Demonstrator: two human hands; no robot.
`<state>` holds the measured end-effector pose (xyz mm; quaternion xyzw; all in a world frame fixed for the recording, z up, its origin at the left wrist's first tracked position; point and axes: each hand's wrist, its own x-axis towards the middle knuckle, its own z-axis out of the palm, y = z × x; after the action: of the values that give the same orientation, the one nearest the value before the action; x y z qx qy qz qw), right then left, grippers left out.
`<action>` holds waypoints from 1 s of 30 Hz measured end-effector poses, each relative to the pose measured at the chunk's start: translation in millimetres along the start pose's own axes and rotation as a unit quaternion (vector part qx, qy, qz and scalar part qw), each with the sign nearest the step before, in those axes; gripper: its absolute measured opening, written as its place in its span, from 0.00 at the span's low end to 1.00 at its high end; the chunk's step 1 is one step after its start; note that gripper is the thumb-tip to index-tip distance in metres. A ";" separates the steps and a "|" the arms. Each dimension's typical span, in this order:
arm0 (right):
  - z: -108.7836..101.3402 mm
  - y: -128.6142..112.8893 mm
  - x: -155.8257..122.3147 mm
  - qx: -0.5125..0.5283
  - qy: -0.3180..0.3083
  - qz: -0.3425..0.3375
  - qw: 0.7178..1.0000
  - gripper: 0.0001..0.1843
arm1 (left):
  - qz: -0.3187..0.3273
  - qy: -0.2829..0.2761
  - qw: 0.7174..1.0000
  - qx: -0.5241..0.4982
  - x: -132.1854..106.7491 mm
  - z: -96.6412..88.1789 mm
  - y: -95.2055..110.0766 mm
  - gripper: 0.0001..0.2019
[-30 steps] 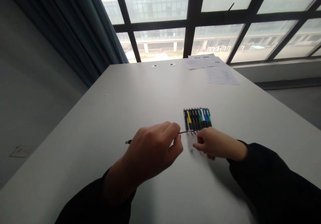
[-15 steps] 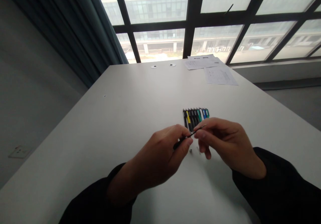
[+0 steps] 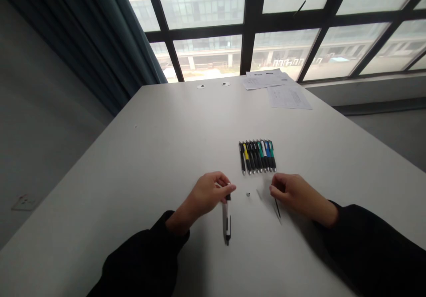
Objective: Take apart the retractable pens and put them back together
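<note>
My left hand (image 3: 208,195) pinches the upper end of a white-and-black pen barrel (image 3: 226,219) that lies on the white table (image 3: 159,155), pointing toward me. My right hand (image 3: 293,195) is closed on a thin dark refill (image 3: 277,208) that slants down to the table. Between my hands lie a small round part (image 3: 248,194) and a thin pale part (image 3: 258,193). Just beyond, a row of several pens (image 3: 257,156) with black, yellow, green, white and blue barrels lies side by side.
Printed paper sheets (image 3: 288,96) lie at the table's far right edge by the window. Two small round discs (image 3: 213,85) sit at the far edge. A dark curtain (image 3: 109,44) hangs at the left.
My hands were raised and joined on a pen over the table. They have come apart and dropped: the left now holds the barrel on the table, the right holds the thin refill.
</note>
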<state>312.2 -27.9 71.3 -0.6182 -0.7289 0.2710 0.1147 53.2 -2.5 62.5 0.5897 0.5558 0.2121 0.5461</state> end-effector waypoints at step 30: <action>20.1 33.6 10.9 0.167 0.102 -0.028 0.980 0.24 | 0.038 0.024 0.988 -0.148 22.7 1.0 -22.3 0.17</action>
<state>328.0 -19.4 34.8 -0.5941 -0.6748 0.3211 0.2977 51.2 12.5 34.5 0.5183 0.5082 0.3268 0.6052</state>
